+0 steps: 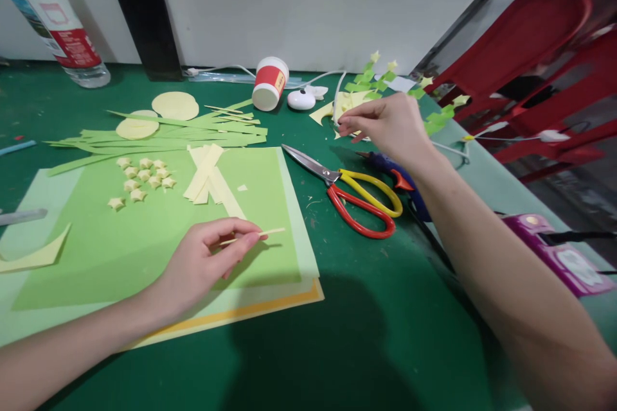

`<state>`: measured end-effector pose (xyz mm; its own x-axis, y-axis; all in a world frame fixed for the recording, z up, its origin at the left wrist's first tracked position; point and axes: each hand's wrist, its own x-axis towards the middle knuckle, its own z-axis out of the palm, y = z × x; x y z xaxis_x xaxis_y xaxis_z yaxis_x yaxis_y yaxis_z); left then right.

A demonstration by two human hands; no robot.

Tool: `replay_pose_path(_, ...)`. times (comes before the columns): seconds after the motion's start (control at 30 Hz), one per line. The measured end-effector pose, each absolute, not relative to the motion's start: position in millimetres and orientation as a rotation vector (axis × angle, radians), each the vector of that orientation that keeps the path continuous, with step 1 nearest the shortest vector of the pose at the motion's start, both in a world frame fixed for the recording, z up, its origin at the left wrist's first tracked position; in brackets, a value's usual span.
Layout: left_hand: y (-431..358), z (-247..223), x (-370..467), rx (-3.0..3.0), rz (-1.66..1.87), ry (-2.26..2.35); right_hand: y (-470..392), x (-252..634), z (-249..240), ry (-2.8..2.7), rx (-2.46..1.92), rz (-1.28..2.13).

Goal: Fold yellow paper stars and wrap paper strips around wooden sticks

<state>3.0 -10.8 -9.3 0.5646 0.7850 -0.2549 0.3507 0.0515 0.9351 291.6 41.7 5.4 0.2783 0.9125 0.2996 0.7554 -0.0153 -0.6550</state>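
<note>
My left hand is closed over the green paper sheets, with a thin pale-yellow paper strip pinched between thumb and fingers. Out at the back right, my right hand has its fingertips pressed together above yellow paper scraps; what they hold, if anything, is too small to make out. Several folded paper stars lie on the sheets beside crossed pale-yellow strips. Scissors with one yellow and one red handle lie between my hands. A blue glue gun is partly hidden under my right forearm.
Green paper strips and yellow paper discs lie behind the sheets. Along the wall stand a water bottle, a phone and a tilted paper cup. A white earbud case sits near green paper vines. Red chairs stand at the right.
</note>
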Motion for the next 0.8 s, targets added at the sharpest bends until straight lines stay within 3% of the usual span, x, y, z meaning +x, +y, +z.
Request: replay_pose_path(0.8, -13, -9, 1, 1.533, 0.448, 0.973, 42, 286, 2, -1.628, -1.879, 0.129)
